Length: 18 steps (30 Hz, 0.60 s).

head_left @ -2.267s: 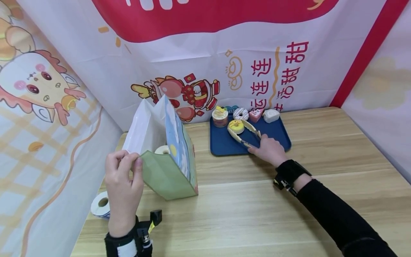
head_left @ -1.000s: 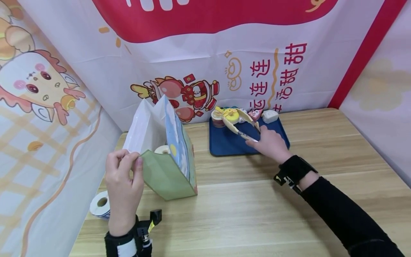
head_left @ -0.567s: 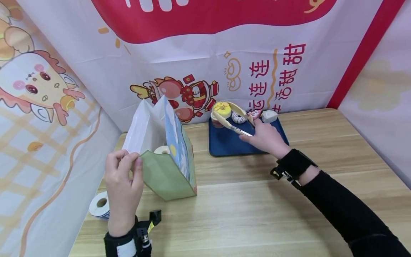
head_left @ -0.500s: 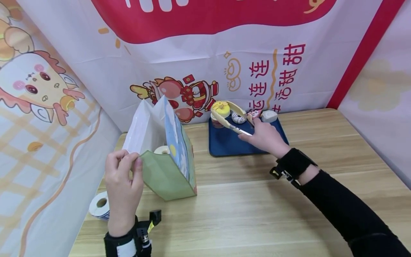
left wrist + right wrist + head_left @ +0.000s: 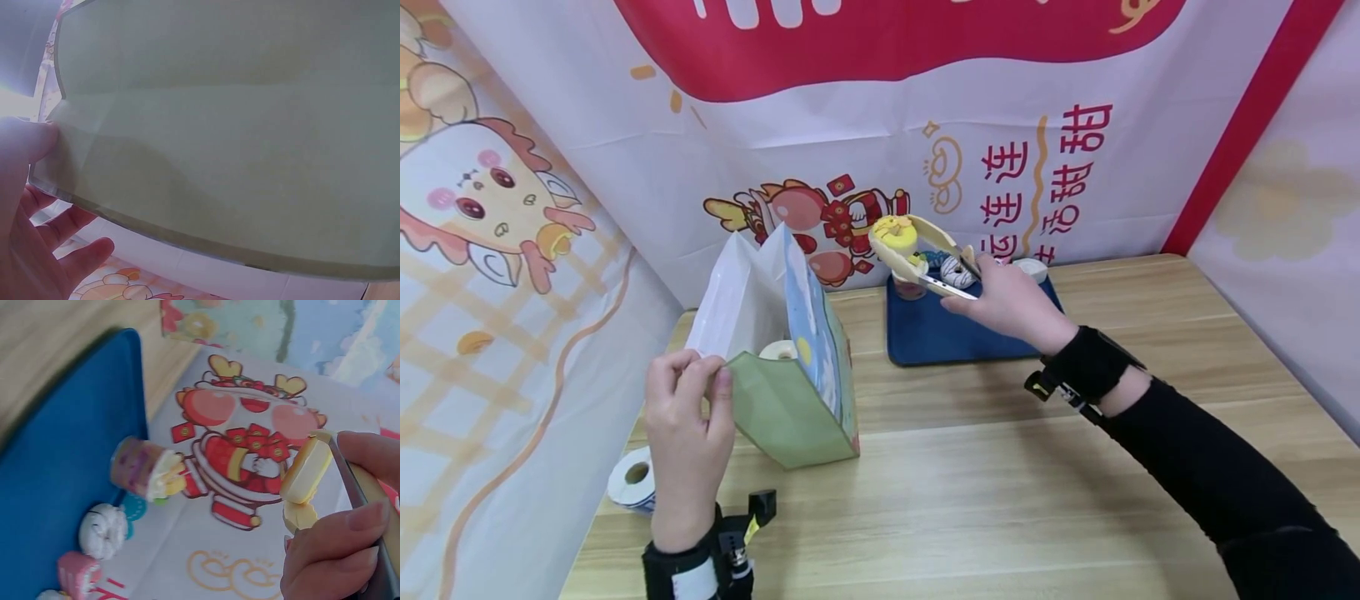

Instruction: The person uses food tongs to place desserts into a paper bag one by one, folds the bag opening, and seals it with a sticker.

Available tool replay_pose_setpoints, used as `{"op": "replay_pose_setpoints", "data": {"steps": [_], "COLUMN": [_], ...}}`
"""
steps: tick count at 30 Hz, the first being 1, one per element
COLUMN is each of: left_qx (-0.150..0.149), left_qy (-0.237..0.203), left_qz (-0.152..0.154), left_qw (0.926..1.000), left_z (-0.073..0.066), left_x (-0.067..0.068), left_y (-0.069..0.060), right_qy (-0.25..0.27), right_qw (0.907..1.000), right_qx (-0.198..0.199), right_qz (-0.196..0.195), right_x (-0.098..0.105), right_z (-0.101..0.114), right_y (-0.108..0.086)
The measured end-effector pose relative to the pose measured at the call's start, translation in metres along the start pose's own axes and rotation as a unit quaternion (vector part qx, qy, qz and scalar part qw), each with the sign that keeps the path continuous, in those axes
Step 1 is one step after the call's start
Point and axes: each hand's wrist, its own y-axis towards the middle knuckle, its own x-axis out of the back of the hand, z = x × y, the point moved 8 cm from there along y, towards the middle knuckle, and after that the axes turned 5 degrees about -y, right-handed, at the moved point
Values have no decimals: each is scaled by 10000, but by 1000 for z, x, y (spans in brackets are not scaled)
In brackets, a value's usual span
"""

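Observation:
My left hand (image 5: pixel 691 433) pinches the top edge of an upright paper bag (image 5: pixel 793 417), green on its near side; in the left wrist view the bag's side (image 5: pixel 219 150) fills most of the picture. A white roll (image 5: pixel 780 350) shows inside the bag's mouth. My right hand (image 5: pixel 1015 302) grips pale tongs (image 5: pixel 942 285) above the tray. Between the tong tips hangs a yellow-topped toy donut (image 5: pixel 895 233), seen edge-on as a yellow and cream donut (image 5: pixel 306 470) in the right wrist view.
On the blue tray (image 5: pixel 962 337) stand a dessert cup (image 5: pixel 910 287), a white striped donut (image 5: pixel 957 272) and a white piece (image 5: pixel 1031 268). A pink cake slice (image 5: pixel 79 575) shows in the right wrist view. Another paper roll (image 5: pixel 634 479) stands left of my left wrist.
The tongs have lifted the yellow donut off the tray, carrying it up and left past the dessert cup toward the bag. My left hand and the bag have stayed still.

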Motion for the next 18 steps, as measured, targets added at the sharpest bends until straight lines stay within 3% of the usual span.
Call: {"op": "replay_pose_setpoints", "data": {"steps": [18], "left_qx": [90], "left_qy": [27], "left_qz": [26], "left_qw": [10000], "left_z": [0], "left_x": [1], "left_y": [0], "right_qy": [17], "right_qw": [9989], "right_qx": [466], "right_qz": [-91], "right_x": [26], "right_z": [59], "right_y": [-8]}}
